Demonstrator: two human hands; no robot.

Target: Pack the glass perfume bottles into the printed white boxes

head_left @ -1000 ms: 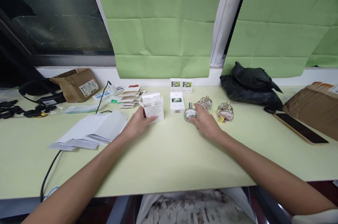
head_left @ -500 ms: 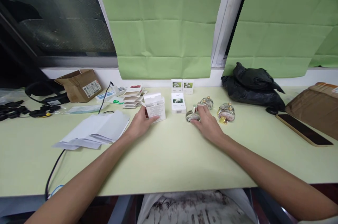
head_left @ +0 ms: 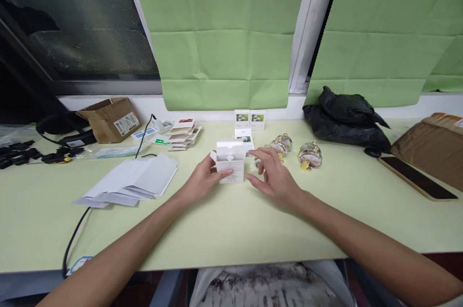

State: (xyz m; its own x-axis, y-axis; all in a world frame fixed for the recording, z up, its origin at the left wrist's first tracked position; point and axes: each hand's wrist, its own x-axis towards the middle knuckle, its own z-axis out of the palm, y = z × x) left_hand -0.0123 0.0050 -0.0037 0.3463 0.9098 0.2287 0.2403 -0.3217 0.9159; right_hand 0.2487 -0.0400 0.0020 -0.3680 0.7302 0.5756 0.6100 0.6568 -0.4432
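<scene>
My left hand (head_left: 202, 179) grips an open white carton (head_left: 231, 171), its top flap up and a small white round piece showing inside. Just right of the carton, my right hand (head_left: 277, 177) is raised with its fingers apart and nothing in them. Behind those fingers a round glass bottle (head_left: 257, 162) is mostly hidden. Another round glass bottle with gold trim (head_left: 281, 144) stands a little farther back, and one more gold-trimmed bottle (head_left: 310, 155) is to the right. A closed white box with a flower picture (head_left: 244, 136) lies behind the carton, partly covered by it.
Two small white boxes (head_left: 250, 119) stand against the wall. To the left are flattened cartons (head_left: 183, 134), white paper sheets (head_left: 133, 179), a black cable (head_left: 74, 234) and a brown cardboard box (head_left: 112, 121). A black plastic bag (head_left: 347, 119) and a phone (head_left: 417, 178) lie on the right.
The carton in my left hand has moved right and closer to me. My right hand has let go of the glass bottle and come nearer to the carton.
</scene>
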